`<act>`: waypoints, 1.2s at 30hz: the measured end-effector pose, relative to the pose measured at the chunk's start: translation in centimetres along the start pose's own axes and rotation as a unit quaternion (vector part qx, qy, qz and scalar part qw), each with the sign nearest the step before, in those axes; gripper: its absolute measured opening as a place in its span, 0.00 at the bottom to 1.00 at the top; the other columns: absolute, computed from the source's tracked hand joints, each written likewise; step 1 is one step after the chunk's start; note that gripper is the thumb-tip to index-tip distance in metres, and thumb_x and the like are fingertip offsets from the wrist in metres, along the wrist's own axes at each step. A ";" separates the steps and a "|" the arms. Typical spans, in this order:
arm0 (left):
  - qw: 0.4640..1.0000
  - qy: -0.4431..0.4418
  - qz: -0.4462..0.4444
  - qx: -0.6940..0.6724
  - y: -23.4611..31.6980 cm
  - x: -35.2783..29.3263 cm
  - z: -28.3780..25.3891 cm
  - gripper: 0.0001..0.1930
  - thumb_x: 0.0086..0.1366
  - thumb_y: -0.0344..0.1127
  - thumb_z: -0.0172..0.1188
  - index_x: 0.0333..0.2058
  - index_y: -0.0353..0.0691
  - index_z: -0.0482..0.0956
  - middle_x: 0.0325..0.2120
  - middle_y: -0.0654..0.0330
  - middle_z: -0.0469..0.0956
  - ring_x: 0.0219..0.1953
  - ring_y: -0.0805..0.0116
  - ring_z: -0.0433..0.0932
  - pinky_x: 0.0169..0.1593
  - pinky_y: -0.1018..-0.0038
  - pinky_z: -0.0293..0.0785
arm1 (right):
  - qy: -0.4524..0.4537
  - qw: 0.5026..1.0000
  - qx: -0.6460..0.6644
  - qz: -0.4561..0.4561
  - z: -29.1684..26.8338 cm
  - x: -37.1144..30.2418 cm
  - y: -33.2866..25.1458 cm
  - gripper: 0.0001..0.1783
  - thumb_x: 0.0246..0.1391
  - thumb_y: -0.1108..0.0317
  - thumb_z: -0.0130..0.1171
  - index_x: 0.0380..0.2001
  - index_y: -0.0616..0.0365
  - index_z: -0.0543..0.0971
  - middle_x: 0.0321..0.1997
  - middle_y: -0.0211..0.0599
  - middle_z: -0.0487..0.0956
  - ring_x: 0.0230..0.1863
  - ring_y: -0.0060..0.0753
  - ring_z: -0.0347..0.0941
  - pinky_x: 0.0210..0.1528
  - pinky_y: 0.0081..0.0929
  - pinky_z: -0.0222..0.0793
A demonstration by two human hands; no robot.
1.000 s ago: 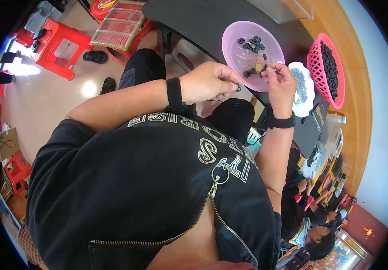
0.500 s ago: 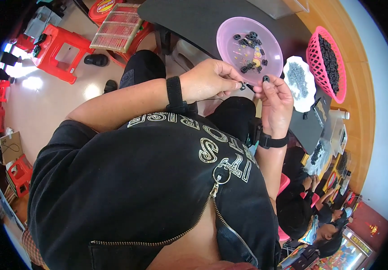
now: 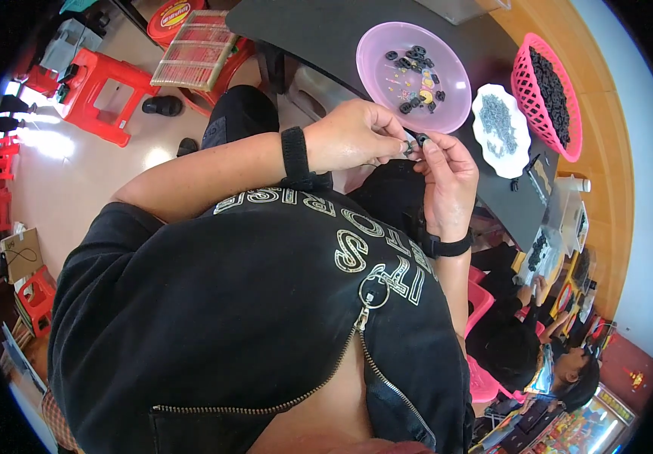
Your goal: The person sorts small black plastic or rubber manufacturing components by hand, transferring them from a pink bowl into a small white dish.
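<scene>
Both my hands meet in front of my lap, just below the pink bowl. My left hand (image 3: 355,135) pinches a small dark part (image 3: 408,147) between thumb and fingertips. Close against it, my right hand (image 3: 450,172) grips a small black rounded piece (image 3: 422,139) between thumb and forefinger. The fingers partly cover both pieces, so their exact shape is hard to make out. Several similar black pieces (image 3: 417,53) lie scattered in the light pink bowl (image 3: 372,66) on the table's near side.
On the dark table (image 3: 304,23), a white scalloped dish (image 3: 522,151) holds small grey bits. Beside it stands a pink lattice basket (image 3: 527,94) full of black pieces. Red stools (image 3: 99,91) stand at the left. A co-worker (image 3: 512,340) sits at the lower right.
My right hand has moved left and slightly down, bringing its black piece up to the part in my left hand. My left hand stays nearly where it was.
</scene>
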State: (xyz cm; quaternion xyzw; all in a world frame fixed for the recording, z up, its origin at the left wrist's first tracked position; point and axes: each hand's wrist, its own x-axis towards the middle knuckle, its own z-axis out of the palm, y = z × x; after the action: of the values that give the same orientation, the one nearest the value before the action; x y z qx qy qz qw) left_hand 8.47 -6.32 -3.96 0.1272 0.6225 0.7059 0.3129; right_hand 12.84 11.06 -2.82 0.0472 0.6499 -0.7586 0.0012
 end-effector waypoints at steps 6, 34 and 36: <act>1.000 0.001 0.009 0.005 0.3 -0.4 0.3 0.05 0.60 0.29 0.55 0.32 0.35 0.76 0.25 0.67 0.75 0.25 0.83 0.72 0.28 0.87 0.70 | 0.001 1.000 -0.021 -0.005 0.2 -0.4 0.1 0.07 0.52 0.74 0.56 0.35 0.63 0.77 0.29 0.31 0.78 0.28 0.17 0.72 0.30 0.13 0.65; 0.997 0.015 -0.010 -0.080 -0.1 -0.8 0.2 0.08 0.60 0.32 0.55 0.35 0.33 0.76 0.25 0.64 0.75 0.25 0.80 0.71 0.30 0.86 0.69 | 0.012 0.950 -0.241 -0.200 1.3 -1.3 1.9 0.19 0.43 0.82 0.60 0.42 0.63 0.74 0.32 0.32 0.74 0.29 0.18 0.69 0.32 0.16 0.68; 0.997 0.018 -0.012 -0.071 0.1 -0.8 0.3 0.08 0.60 0.33 0.56 0.35 0.34 0.77 0.24 0.65 0.75 0.25 0.81 0.71 0.30 0.86 0.68 | 0.021 0.946 -0.248 -0.207 1.1 -1.3 2.1 0.18 0.43 0.81 0.60 0.42 0.63 0.75 0.31 0.32 0.74 0.28 0.18 0.69 0.32 0.16 0.67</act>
State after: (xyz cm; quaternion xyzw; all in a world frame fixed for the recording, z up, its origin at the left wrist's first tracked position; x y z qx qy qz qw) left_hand 9.26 -6.57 -3.64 0.0838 0.5778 0.7468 0.3184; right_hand 14.16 9.54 -4.67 -0.0743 0.8128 -0.5557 -0.1580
